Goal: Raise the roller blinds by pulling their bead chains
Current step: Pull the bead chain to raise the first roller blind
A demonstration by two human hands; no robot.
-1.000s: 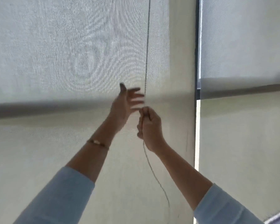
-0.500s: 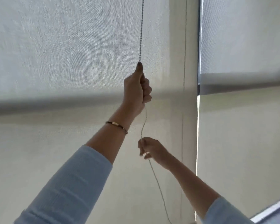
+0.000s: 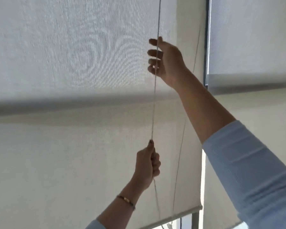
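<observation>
A pale fabric roller blind (image 3: 73, 154) fills the view in front of me, its bottom bar (image 3: 177, 217) showing at the lower right. The front strand of its bead chain (image 3: 153, 109) runs taut from the top edge down the middle. My left hand (image 3: 147, 166), with a bracelet on the wrist, is clenched on the chain low down. My right hand (image 3: 167, 61) is high up at the same strand, fingers spread and curled beside it, not closed. The chain's back strand (image 3: 180, 146) hangs to the right.
A second roller blind (image 3: 254, 38) hangs to the right behind a dark window frame post (image 3: 206, 47). A strip of bright window (image 3: 203, 179) shows between the two blinds, and a little glass under the bottom bar.
My left hand has pulled the chain down from high up to low. My right hand let go low down and rose to the top of the strand. The blind's bottom bar has come into view.
</observation>
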